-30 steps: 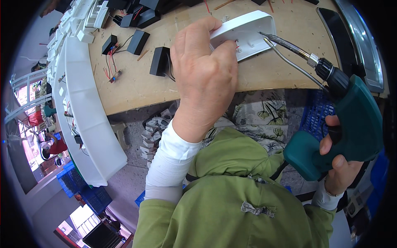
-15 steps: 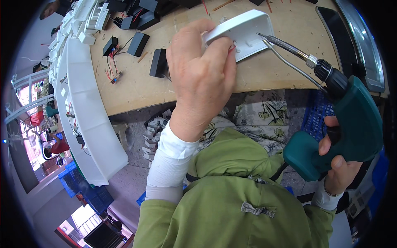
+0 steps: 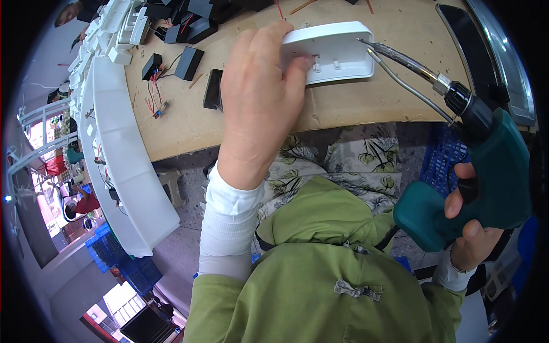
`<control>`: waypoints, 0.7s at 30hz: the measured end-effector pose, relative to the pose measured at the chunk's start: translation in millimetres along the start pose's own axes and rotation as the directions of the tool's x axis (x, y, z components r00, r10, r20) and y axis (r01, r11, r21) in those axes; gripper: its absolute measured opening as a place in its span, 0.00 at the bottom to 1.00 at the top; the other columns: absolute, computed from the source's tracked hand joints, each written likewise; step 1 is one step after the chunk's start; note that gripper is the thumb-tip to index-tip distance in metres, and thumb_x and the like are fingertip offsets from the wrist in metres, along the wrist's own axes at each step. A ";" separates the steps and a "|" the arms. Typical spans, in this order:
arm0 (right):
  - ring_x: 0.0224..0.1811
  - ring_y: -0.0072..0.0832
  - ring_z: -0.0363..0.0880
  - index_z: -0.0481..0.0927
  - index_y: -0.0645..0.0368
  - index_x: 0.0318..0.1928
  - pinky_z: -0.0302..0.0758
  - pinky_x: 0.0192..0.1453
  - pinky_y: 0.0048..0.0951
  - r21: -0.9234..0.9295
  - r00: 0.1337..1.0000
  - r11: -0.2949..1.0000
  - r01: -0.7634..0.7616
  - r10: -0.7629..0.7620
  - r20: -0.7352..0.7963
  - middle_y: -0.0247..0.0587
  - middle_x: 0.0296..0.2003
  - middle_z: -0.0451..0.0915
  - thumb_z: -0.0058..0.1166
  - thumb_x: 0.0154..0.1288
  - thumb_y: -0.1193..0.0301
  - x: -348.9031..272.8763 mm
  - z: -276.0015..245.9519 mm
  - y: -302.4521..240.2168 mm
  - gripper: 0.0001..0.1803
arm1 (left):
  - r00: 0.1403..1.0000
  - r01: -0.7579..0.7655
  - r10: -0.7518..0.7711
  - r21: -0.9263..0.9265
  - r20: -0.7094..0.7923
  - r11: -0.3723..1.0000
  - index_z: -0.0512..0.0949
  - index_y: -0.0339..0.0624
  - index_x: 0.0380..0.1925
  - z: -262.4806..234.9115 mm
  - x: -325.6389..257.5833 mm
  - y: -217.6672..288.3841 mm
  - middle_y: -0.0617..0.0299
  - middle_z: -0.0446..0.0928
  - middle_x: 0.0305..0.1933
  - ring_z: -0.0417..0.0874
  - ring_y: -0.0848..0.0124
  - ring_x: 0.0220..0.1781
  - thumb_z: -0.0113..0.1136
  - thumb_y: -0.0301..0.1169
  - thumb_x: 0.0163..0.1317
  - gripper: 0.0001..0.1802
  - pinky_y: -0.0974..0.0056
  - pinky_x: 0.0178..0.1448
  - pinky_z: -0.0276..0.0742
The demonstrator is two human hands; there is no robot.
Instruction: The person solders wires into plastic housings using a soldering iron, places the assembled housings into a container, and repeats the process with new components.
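"So, your hands stand well apart. Left hand (image 3: 260,100): clamped on the left end of a white plastic casing shell (image 3: 346,50), thumb inside. Right?"

"Your right hand (image 3: 477,240) is closed round the handle of a green soldering gun (image 3: 506,171). Its metal tip (image 3: 394,55) ends at the shell's right end; whether the two touch, you and I cannot tell from this view."

"Shell's position?"

"Over the wooden bench (image 3: 354,108) in front of you, open side up toward you, small posts (image 3: 336,65) showing inside. A black box (image 3: 212,90) sits just beside your left hand."

"Step in hand?"

"Likely you're lining up the tip and its curved feed tube (image 3: 409,89) with the shell's inside. Your next move calls for a steady left grip, fine right-hand aim, thumb well clear of the metal."
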State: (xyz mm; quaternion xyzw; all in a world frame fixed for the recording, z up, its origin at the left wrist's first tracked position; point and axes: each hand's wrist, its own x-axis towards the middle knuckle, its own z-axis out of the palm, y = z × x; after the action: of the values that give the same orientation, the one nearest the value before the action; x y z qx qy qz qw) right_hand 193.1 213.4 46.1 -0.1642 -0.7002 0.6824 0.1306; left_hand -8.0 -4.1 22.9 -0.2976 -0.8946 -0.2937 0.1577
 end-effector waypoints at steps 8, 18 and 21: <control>0.26 0.20 0.73 0.61 0.73 0.56 0.68 0.24 0.18 -0.018 1.000 1.000 0.020 -0.020 0.004 0.52 0.48 0.71 0.63 0.48 0.48 -2.3 -1.9 2.5 0.47 | 0.987 0.128 -0.126 -0.019 0.104 0.992 0.74 0.34 0.34 -4.4 8.7 5.2 0.49 0.73 0.29 0.75 0.53 0.33 0.61 0.25 0.46 0.13 0.56 0.37 0.70; 0.28 0.26 0.77 0.58 0.79 0.57 0.74 0.28 0.18 0.116 1.000 0.993 -0.022 0.020 0.019 0.64 0.47 0.71 0.69 0.45 0.57 -0.3 -1.9 3.6 0.49 | 0.973 0.182 -0.177 -0.020 0.146 0.983 0.76 0.34 0.34 -5.3 9.3 4.5 0.49 0.73 0.29 0.75 0.54 0.33 0.61 0.26 0.46 0.13 0.57 0.38 0.70; 0.28 0.26 0.77 0.57 0.78 0.58 0.75 0.29 0.19 0.117 1.000 0.993 -0.014 0.012 0.015 0.65 0.48 0.71 0.69 0.46 0.58 -0.7 -3.4 2.0 0.49 | 0.975 0.172 -0.167 -0.022 0.145 0.985 0.76 0.33 0.34 -3.8 10.9 5.9 0.49 0.72 0.29 0.75 0.54 0.32 0.61 0.26 0.46 0.13 0.57 0.38 0.70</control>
State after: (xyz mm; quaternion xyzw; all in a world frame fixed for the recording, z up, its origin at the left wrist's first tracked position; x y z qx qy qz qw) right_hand 195.2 216.3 44.3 -0.1558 -0.6587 0.7245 0.1304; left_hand -12.3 2.1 33.4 -0.2432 -0.9205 -0.2993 0.0628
